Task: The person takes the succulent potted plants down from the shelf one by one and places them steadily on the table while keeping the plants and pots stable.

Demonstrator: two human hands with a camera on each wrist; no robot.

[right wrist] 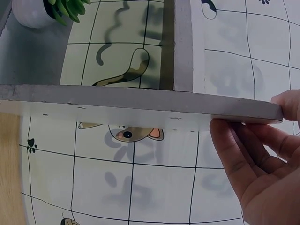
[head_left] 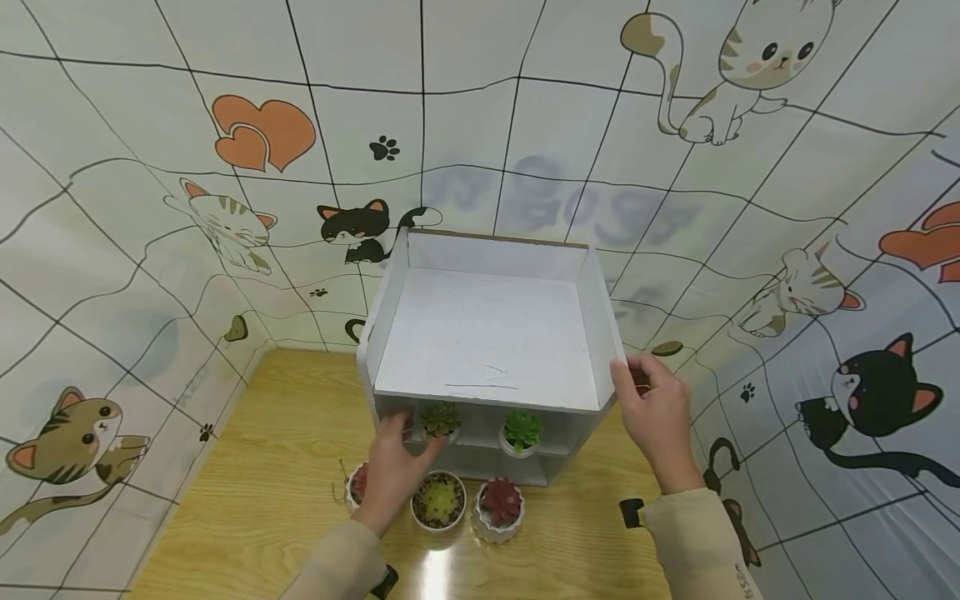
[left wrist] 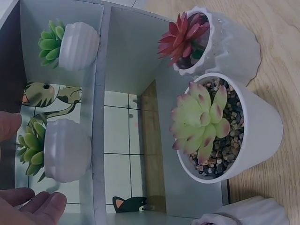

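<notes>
A white wooden shelf unit (head_left: pixel 487 333) stands on the table. My right hand (head_left: pixel 660 412) pinches the edge of its right side panel (right wrist: pixel 234 110), thumb on one face and fingers on the other. My left hand (head_left: pixel 393 475) is at the left of the shelf's compartment, beside a small green succulent in a white ribbed pot (left wrist: pixel 68 150). In the left wrist view its thumb (left wrist: pixel 9 125) and fingers (left wrist: pixel 37 206) are spread on either side of that plant, with gaps between. A second, brighter green potted succulent (head_left: pixel 522 429) sits on the same board to the right.
In front of the shelf stand a pale green succulent in a smooth white pot (left wrist: pixel 262 126), a red succulent in a wavy-rimmed pot (head_left: pixel 500 504), and another reddish potted plant (head_left: pixel 358 485) partly behind my left hand. Cat-print sheeting (head_left: pixel 465 125) surrounds the wooden table (head_left: pixel 225 500).
</notes>
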